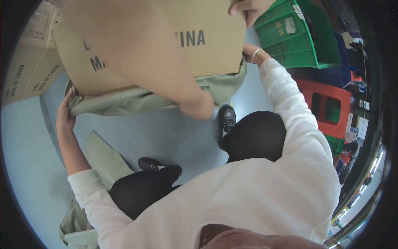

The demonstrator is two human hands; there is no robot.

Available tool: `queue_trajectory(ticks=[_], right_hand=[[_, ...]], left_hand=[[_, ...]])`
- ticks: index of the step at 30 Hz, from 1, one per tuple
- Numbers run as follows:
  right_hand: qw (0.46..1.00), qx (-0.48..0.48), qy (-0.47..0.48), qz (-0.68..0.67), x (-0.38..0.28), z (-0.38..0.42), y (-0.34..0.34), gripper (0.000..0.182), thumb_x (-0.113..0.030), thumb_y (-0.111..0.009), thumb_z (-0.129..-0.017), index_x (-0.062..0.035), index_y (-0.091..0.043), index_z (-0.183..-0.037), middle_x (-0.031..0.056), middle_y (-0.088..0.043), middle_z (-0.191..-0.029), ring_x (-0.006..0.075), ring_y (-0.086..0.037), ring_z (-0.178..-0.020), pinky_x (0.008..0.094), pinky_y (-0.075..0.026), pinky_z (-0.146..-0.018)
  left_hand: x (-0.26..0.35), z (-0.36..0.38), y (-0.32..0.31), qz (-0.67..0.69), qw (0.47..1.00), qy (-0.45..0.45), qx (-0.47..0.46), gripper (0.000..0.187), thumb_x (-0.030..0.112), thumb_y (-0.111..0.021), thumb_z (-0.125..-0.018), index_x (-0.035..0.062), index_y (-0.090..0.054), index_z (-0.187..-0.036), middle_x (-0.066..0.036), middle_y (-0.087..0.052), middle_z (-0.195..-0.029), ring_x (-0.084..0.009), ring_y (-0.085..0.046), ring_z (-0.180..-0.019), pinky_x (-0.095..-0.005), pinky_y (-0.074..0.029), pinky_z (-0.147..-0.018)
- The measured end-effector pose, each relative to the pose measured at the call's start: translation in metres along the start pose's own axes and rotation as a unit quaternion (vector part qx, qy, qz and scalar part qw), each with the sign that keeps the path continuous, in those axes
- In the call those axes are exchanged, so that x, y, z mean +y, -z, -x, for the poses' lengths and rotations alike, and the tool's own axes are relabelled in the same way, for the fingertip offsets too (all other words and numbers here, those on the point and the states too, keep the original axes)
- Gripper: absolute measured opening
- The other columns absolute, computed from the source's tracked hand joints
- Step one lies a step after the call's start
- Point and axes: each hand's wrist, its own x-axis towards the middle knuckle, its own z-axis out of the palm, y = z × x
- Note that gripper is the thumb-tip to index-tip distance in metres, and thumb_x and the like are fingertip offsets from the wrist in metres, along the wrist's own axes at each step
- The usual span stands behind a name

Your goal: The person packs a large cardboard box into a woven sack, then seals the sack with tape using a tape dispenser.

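A large cardboard carton with black printed lettering is in front of me, its near end inside the gathered mouth of a grey-green sack. My left hand grips the sack's edge at the carton's left corner, fingers partly hidden by the cloth. At the right corner, my right hand holds the sack's edge against the carton, its fingertips out of sight. Another person's blurred arm crosses over the carton, the hand down by the cloth. That person's other hand rests on the carton's far right edge.
More cartons stand at the left. Green plastic crates and a red plastic stool are at the right. Below my left arm, a flat grey-green sheet and crumpled sacking lie on the grey floor.
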Motion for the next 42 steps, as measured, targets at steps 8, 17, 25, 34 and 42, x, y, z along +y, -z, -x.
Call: queue_trajectory(ticks=[8,17,25,34,42], right_hand=[[0.959,-0.101,-0.084,0.252,0.011,0.051,-0.001,0.029,-0.018,-0.056,-0.071,-0.0076,-0.058,-0.098,0.003,-0.06,-0.089,0.0148,-0.058,-0.08,0.0297,-0.051,-0.068],[0.993,0.089,0.045,-0.064,0.023,0.075,0.04,0.019,-0.019,-0.053,-0.084,-0.0146,-0.058,-0.101,-0.0026,-0.058,-0.1,0.0103,-0.05,-0.09,0.028,-0.044,-0.076],[0.917,-0.086,0.01,-0.39,-0.098,0.092,-0.047,0.021,-0.022,-0.047,-0.086,-0.019,-0.05,-0.107,0.0038,-0.056,-0.105,0.0192,-0.051,-0.096,0.0322,-0.041,-0.085],[0.946,-0.114,0.078,-0.293,-0.048,0.059,0.047,0.014,-0.016,-0.049,-0.088,-0.0153,-0.056,-0.1,-0.007,-0.046,-0.059,0.0015,-0.032,-0.041,0.0228,-0.037,-0.057],[0.982,0.048,-0.002,-0.181,-0.128,0.055,0.031,0.022,-0.01,-0.048,-0.082,-0.008,-0.059,-0.101,0.0074,-0.064,-0.096,0.0239,-0.061,-0.085,0.0339,-0.051,-0.068]], left_hand=[[0.007,0.015,-0.012,-0.204,0.979,0.025,0.004,0.04,0.028,-0.064,-0.078,0.002,-0.053,-0.107,-0.009,-0.061,-0.1,-0.0191,-0.06,-0.087,-0.028,-0.048,-0.069],[-0.025,0.002,0.008,-0.109,0.982,-0.093,0.121,0.019,0.023,-0.062,-0.076,0.0088,-0.061,-0.089,-0.002,-0.061,-0.078,-0.0095,-0.055,-0.066,-0.0234,-0.041,-0.056],[-0.029,-0.012,0.0,0.082,0.992,-0.011,0.09,0.041,0.049,-0.049,-0.08,0.0102,-0.058,-0.092,-0.003,-0.062,-0.084,-0.0138,-0.058,-0.075,-0.0299,-0.047,-0.064],[-0.117,-0.038,0.003,0.122,0.99,0.064,-0.016,0.043,0.033,-0.058,-0.075,0.0178,-0.039,-0.11,-0.001,-0.041,-0.108,-0.0184,-0.036,-0.098,-0.0419,-0.029,-0.086],[-0.035,-0.016,-0.054,0.235,0.954,0.164,0.083,0.048,0.055,-0.058,-0.07,0.0201,-0.059,-0.102,0.001,-0.062,-0.102,-0.0192,-0.059,-0.091,-0.0364,-0.051,-0.074]])
